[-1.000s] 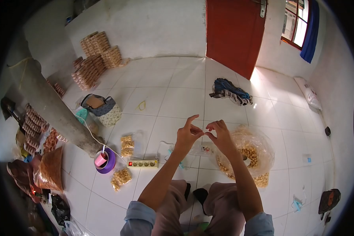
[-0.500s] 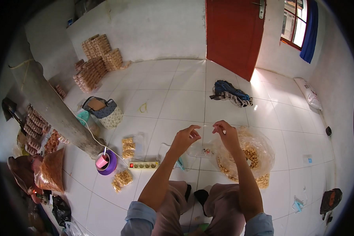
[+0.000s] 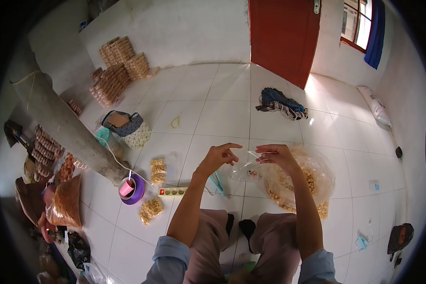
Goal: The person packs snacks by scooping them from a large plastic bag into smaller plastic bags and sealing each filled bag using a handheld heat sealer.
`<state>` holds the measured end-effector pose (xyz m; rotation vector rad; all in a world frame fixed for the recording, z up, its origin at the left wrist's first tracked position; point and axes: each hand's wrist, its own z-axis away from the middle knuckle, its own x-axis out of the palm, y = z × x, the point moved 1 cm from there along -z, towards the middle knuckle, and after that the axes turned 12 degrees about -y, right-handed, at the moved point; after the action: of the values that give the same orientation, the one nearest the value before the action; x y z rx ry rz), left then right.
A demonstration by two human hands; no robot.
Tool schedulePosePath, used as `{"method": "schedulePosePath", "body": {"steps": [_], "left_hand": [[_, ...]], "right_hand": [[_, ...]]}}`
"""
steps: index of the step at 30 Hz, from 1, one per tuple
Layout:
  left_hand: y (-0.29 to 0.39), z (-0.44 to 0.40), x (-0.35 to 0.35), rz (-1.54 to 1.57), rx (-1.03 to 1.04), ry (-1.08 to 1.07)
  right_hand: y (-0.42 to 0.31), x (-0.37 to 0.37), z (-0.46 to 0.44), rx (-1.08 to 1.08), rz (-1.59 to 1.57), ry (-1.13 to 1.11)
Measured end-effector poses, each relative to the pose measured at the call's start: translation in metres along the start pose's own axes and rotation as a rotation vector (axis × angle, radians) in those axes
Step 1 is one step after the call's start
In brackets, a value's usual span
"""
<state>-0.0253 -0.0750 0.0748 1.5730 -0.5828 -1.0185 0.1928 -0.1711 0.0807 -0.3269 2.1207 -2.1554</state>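
Observation:
My right hand [image 3: 278, 157] is closed, its fingertips pinching the edge of a thin clear plastic bag [image 3: 252, 155]. My left hand [image 3: 218, 158] hovers to the left with its fingers apart, nothing visible in them. Clear plastic with a small print [image 3: 252, 174] shows below and between the hands; I cannot tell whether it belongs to the pinched bag. Beneath my right forearm a large open plastic bag [image 3: 325, 163] holds golden snack pieces [image 3: 310, 180]. A light-blue tool with two long arms [image 3: 217, 183] lies on the floor under my left hand.
Left of me lie a power strip [image 3: 171, 191], filled snack packs [image 3: 158, 170], another pack [image 3: 151, 210] and a purple bowl [image 3: 138, 195] with a pink item inside. A pillar [image 3: 75, 123] leans nearby. Dark bundled cloth [image 3: 281, 102] lies ahead, before the red door [image 3: 284, 40].
My right hand has turned flatter, and clear plastic now shows at its fingertips. My left hand's fingers have stretched out toward the right. The view has tilted slightly downward.

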Motion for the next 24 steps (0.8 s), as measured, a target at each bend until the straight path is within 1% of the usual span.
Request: {"method": "schedulePosePath", "body": {"steps": [1,4,6,7,8,9,10,11,13,14,15,16,17,18,19,21,22,23,24], "left_hand": [[0.001,0.001,0.000,0.000,0.000,0.002],[0.002,0.006,0.000,-0.058,0.051,0.025],[0.000,0.006,-0.002,-0.223,-0.013,0.002],[-0.006,0.011,0.005,-0.220,-0.011,0.004],[-0.002,0.007,0.004,-0.622,0.152,0.134],[0.001,0.005,0.007,-0.998,0.313,0.295],[-0.003,0.004,0.008,-1.018,0.238,0.264],[-0.002,-0.004,0.009,-1.047,0.257,0.253],[0.016,-0.002,0.040,-1.119,0.353,0.308],[0.013,-0.025,0.062,-1.074,0.301,0.188],[0.013,-0.039,0.073,-1.061,0.308,0.158],[0.016,-0.040,0.074,-1.004,0.186,0.052],[0.015,-0.066,0.093,-0.945,0.147,-0.070],[0.008,-0.082,0.103,-0.911,0.248,-0.044],[0.013,-0.071,0.110,-0.882,0.207,-0.080],[0.018,-0.100,0.136,-0.870,0.071,-0.184],[0.019,-0.089,0.141,-0.835,0.111,-0.167],[0.021,-0.103,0.156,-0.817,0.152,-0.179],[0.025,-0.115,0.166,-0.790,0.196,-0.187]], "right_hand": [[0.000,0.001,0.000,0.028,-0.023,0.013],[0.001,0.000,-0.001,0.024,-0.039,0.000],[0.006,0.001,0.002,-0.007,-0.097,0.031],[0.006,-0.001,0.001,0.010,-0.103,0.011],[0.009,-0.006,-0.001,-0.031,-0.114,0.041],[0.014,-0.009,-0.005,-0.015,-0.085,0.032],[0.020,-0.009,-0.004,0.025,-0.052,0.018],[0.026,-0.015,-0.006,-0.007,-0.060,0.029],[0.029,-0.011,0.005,0.001,-0.120,0.033],[0.030,-0.018,0.013,-0.064,-0.096,0.035],[0.032,-0.024,0.022,-0.054,-0.108,0.063],[0.031,-0.019,0.024,-0.057,-0.113,0.057],[0.032,-0.038,0.041,-0.088,-0.075,0.113],[0.030,-0.051,0.050,-0.108,-0.078,0.162],[0.029,-0.044,0.060,-0.063,-0.119,0.170],[0.026,-0.072,0.087,-0.102,-0.015,0.228],[0.029,-0.065,0.094,-0.080,-0.072,0.235],[0.026,-0.076,0.110,-0.077,-0.044,0.270],[0.020,-0.082,0.122,-0.029,-0.002,0.323]]}}
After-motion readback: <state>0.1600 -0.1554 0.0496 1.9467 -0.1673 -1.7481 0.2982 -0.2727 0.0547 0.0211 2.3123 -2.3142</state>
